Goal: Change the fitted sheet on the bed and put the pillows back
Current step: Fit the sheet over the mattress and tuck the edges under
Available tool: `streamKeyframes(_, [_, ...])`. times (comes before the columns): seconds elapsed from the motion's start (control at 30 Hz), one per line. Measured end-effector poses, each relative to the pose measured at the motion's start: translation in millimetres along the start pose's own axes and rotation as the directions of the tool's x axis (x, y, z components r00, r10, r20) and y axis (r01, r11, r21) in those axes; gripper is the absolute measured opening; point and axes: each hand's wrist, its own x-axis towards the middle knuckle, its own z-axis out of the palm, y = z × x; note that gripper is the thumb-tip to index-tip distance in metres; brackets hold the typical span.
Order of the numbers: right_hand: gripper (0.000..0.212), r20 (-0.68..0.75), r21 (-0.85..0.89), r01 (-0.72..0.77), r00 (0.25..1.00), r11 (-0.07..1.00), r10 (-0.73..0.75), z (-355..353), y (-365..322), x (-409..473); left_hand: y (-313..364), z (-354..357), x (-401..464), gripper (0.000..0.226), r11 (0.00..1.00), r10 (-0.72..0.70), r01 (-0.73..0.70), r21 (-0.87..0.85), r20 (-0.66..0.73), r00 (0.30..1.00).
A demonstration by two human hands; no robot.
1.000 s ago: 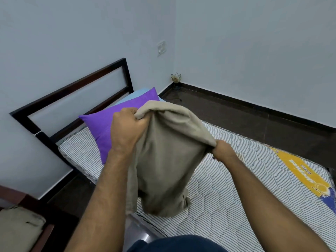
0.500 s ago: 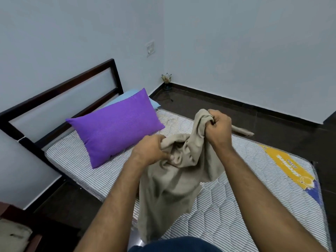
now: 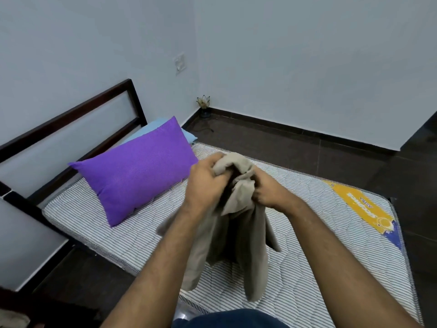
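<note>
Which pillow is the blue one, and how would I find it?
Start at the dark headboard at the end of the striped mattress. A big purple pillow leans there, and the blue pillow sits behind it. It is pale blue and mostly hidden.

1. The white-and-grey striped quilted mattress (image 3: 331, 268) carries a yellow-orange printed label (image 3: 361, 207) at its far right corner.
2. The label's white lettering is upside down and blurred; only the small word "ASTRA" reads.
</note>
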Motion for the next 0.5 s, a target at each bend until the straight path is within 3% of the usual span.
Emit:
streamKeyframes(0.07, [0.040,-0.033,0.032,0.018,0.999,0.999,-0.017,2.0,-10.7,3.1,8.1,12.4,-2.1,0.011,0.998,0.034,-0.032,-0.054,0.043,0.998])
streamKeyframes(0.13, [0.025,-0.150,-0.040,-0.022,0.989,0.999,0.016,-4.2,-20.5,1.3,11.3,11.5,0.7,0.006,0.983,0.017,-0.008,-0.181,0.048,0.999])
streamKeyframes(0.2, [0.022,-0.301,-0.126,-0.046,0.954,0.991,0.006,-17.6,-24.9,-1.8,5.0,5.7,4.4,0.022,0.934,-0.033,0.080,-0.347,0.139,0.990])
streamKeyframes(0.23, [0.023,-0.368,-0.162,-0.052,0.930,0.985,-0.012,-22.7,-26.9,-3.4,-3.4,3.6,5.6,0.029,0.932,-0.035,0.104,-0.348,0.200,0.979])
streamKeyframes(0.3, [0.031,-0.480,-0.212,-0.073,0.877,0.975,-0.038,-29.6,-33.7,-5.5,-21.4,5.2,5.4,0.042,0.986,-0.005,0.055,-0.156,0.299,0.954])
streamKeyframes(0.37, [0.036,-0.594,-0.236,-0.134,0.804,0.962,-0.034,-33.8,-40.3,-6.6,-39.1,12.1,-0.8,0.044,0.995,-0.083,0.053,0.088,0.386,0.919])
streamKeyframes(0.43, [0.039,-0.698,-0.213,-0.172,0.715,0.962,-0.027,-38.9,-42.7,-6.8,-56.5,20.8,-7.9,0.031,0.942,-0.239,0.105,0.319,0.418,0.876])
streamKeyframes(0.5, [0.042,-0.773,-0.170,-0.201,0.635,0.965,-0.003,-44.7,-42.9,-8.0,-74.4,27.0,-13.6,0.022,0.837,-0.379,0.160,0.523,0.344,0.859])
